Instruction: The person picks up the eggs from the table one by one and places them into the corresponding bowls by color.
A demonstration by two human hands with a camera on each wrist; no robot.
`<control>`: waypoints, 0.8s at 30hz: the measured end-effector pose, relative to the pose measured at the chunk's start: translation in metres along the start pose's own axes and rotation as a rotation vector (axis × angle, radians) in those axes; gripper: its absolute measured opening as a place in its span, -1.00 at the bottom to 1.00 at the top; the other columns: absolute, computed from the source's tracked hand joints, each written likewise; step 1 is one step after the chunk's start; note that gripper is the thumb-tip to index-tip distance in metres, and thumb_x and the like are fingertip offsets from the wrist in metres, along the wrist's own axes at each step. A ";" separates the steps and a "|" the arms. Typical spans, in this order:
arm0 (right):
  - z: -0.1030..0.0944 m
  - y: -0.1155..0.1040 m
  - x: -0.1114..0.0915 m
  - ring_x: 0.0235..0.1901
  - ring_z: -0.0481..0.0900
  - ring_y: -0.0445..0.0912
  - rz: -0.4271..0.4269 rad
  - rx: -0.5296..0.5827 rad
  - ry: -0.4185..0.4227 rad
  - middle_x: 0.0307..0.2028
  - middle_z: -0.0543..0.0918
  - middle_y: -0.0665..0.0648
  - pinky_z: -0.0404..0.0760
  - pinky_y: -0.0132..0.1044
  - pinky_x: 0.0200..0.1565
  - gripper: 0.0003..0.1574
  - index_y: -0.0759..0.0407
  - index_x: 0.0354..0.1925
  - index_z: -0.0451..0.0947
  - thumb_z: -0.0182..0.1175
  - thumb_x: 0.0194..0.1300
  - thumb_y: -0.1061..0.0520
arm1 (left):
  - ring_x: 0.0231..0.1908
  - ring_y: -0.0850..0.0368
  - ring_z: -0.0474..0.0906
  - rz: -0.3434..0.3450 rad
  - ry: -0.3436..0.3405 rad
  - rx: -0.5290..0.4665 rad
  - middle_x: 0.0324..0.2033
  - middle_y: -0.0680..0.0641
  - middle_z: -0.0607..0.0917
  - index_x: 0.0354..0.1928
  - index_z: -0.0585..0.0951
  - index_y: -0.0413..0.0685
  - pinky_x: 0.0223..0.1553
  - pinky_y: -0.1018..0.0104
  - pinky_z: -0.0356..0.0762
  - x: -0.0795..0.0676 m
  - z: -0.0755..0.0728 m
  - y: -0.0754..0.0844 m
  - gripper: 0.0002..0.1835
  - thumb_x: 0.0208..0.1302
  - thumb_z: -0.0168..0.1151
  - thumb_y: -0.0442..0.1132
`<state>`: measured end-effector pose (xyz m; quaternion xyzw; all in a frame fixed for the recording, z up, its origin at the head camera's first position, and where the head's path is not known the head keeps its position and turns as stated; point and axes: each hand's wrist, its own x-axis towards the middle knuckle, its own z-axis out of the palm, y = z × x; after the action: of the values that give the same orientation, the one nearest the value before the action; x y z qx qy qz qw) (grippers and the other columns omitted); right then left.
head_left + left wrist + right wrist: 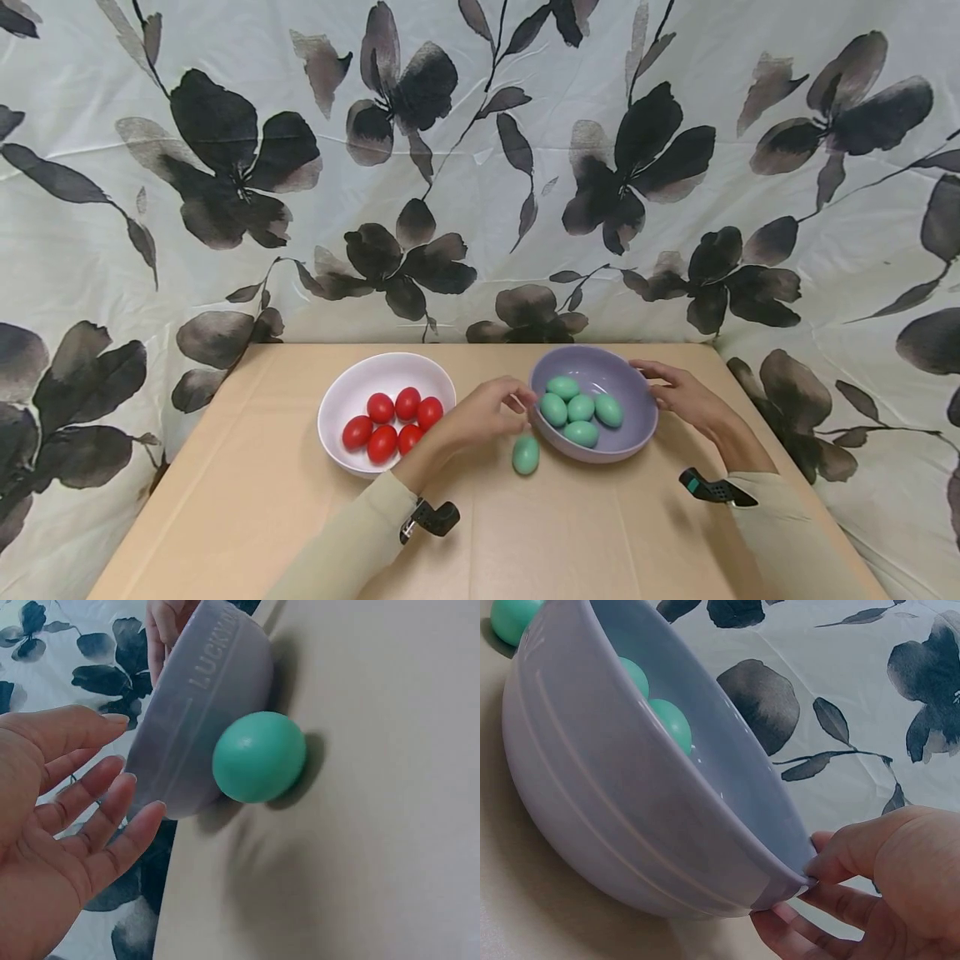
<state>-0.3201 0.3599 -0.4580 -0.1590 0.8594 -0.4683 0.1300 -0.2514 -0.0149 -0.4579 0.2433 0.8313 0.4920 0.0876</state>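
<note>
A purple bowl (633, 437) with several green eggs (581, 407) in it stands at the right of the table in the head view. My right hand (686, 398) pinches its right rim between thumb and fingers, as the right wrist view shows. On the bowl's other side, my left hand (480, 412) holds nothing, its fingers loosely bent close to the left rim. One more green egg (526, 455) lies on the table just outside the bowl, below my left fingertips. The left wrist view shows this egg (259, 757) in front of the bowl's wall, apart from the fingers.
A white bowl (330, 417) with several red eggs (382, 443) stands to the left, partly behind my left forearm. Both bowls sit toward the far edge of the light wooden table (540, 542). Behind it hangs a flower-print cloth (517, 250).
</note>
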 end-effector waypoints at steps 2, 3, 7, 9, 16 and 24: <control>0.000 0.000 0.000 0.30 0.43 0.39 0.001 -0.001 0.000 0.43 0.32 0.41 0.53 0.28 0.21 -0.33 0.19 0.53 0.20 0.03 0.53 0.20 | 0.07 0.02 0.58 -0.006 -0.006 0.000 0.03 0.00 0.64 0.09 0.64 -0.04 -0.01 0.36 0.66 -0.002 0.001 -0.003 -0.64 0.24 0.32 -0.38; 0.000 0.000 -0.001 0.30 0.43 0.39 0.001 0.000 0.001 0.43 0.32 0.42 0.53 0.28 0.21 -0.33 0.19 0.53 0.20 0.03 0.53 0.20 | 0.07 -0.01 0.58 -0.009 -0.011 -0.002 0.04 -0.04 0.64 0.08 0.64 -0.03 0.00 0.36 0.66 -0.003 0.002 -0.003 -0.64 0.24 0.33 -0.38; -0.001 -0.001 -0.001 0.31 0.41 0.40 0.002 0.009 -0.001 0.44 0.31 0.42 0.53 0.29 0.22 -0.32 0.20 0.53 0.19 0.03 0.53 0.20 | 0.11 -0.12 0.58 -0.018 -0.041 -0.003 0.08 -0.19 0.61 0.09 0.63 -0.08 0.03 0.33 0.66 -0.005 0.007 -0.006 -0.64 0.25 0.35 -0.36; 0.000 -0.001 -0.001 0.31 0.41 0.39 0.003 0.011 -0.001 0.44 0.30 0.42 0.52 0.28 0.22 -0.32 0.19 0.53 0.19 0.03 0.52 0.20 | 0.11 -0.19 0.57 -0.017 -0.047 -0.003 0.08 -0.24 0.61 0.09 0.63 -0.13 0.05 0.30 0.66 -0.006 0.009 -0.007 -0.64 0.25 0.36 -0.35; 0.000 0.000 0.000 0.29 0.44 0.37 0.019 -0.014 0.002 0.41 0.33 0.44 0.54 0.25 0.23 -0.33 0.16 0.53 0.20 -0.02 0.51 0.25 | 0.06 -0.16 0.60 -0.042 -0.034 0.035 0.03 -0.22 0.61 0.08 0.61 -0.23 0.08 0.21 0.66 -0.009 0.021 -0.012 -0.61 0.22 0.42 -0.36; 0.000 0.001 0.001 0.30 0.43 0.38 0.022 -0.011 0.007 0.41 0.33 0.43 0.54 0.24 0.22 -0.34 0.16 0.52 0.22 -0.03 0.51 0.26 | 0.04 -0.10 0.58 -0.044 -0.020 0.086 -0.01 -0.17 0.62 0.10 0.60 -0.24 0.15 0.06 0.60 -0.011 0.030 -0.019 -0.57 0.17 0.44 -0.33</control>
<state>-0.3214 0.3602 -0.4593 -0.1488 0.8640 -0.4627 0.1312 -0.2361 -0.0047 -0.4908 0.2333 0.8559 0.4514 0.0964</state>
